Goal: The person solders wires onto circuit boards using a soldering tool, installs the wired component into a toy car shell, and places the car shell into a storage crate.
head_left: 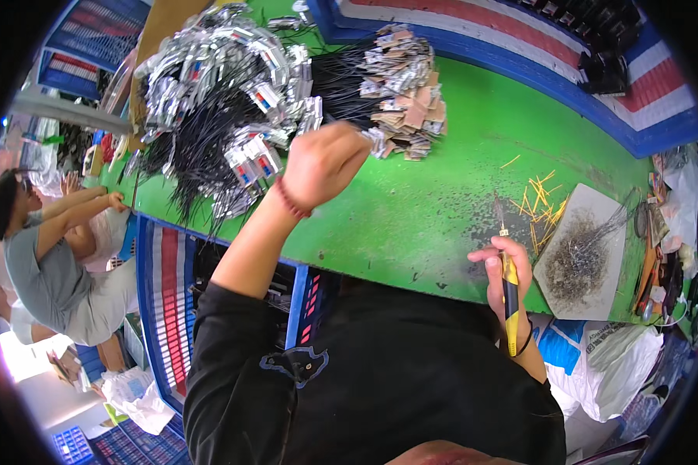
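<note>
My left hand (326, 164), with a red bead bracelet at the wrist, is closed above the green bench, beside the near edge of a bundle of black-wired parts with silver and tan ends (407, 93). Its fingertips are hidden, so what they hold cannot be made out. A larger heap of silvery metal parts on black leads (225, 70) lies to its left, some with red and blue marks. In my right hand (512, 271) is a yellow-and-black soldering iron (510, 298), its tip pointing away from me over dark-speckled bench top.
Thin yellow sticks (541, 203) lie scattered beside a grey board (605, 225) covered with dark specks and fine wires. Blue crates (473, 43) line the far edge. Tools and plastic bags crowd the right end. A co-worker (54, 263) sits at the left.
</note>
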`<state>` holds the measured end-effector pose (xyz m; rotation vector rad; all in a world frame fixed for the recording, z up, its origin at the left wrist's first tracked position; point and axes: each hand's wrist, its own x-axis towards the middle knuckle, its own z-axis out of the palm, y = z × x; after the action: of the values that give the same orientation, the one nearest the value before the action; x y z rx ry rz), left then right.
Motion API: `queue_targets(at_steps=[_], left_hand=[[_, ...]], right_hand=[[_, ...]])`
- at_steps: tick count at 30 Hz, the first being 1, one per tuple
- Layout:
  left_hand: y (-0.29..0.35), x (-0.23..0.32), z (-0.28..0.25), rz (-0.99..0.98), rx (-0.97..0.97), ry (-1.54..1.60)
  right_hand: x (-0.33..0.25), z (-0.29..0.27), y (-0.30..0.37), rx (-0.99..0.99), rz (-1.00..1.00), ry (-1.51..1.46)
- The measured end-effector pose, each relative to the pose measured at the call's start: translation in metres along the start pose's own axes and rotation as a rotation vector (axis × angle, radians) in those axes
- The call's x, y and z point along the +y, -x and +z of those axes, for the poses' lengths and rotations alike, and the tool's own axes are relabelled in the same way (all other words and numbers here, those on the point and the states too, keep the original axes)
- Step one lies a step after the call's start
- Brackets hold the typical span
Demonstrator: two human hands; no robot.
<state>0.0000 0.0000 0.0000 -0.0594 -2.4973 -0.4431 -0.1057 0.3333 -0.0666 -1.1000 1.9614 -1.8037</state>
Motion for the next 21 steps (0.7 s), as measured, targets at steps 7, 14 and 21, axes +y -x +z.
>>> queue_targets(at_steps=[7,14,21], left_hand=[[-0.081,-0.013,0.054,0.145,0.007,-0.124],[-0.048,0.127,0.058,0.329,-0.077,0.186],[-0.031,0.140,0.062,0.111,-0.251,0.486]], right_hand=[[0.009,-0.030,-0.014,0.041,-0.037,-0.027],[-0.041,-0.026,-0.038,0.067,0.225,-0.438],[-0.030,-0.029,-0.030,0.117,0.188,-0.273]])
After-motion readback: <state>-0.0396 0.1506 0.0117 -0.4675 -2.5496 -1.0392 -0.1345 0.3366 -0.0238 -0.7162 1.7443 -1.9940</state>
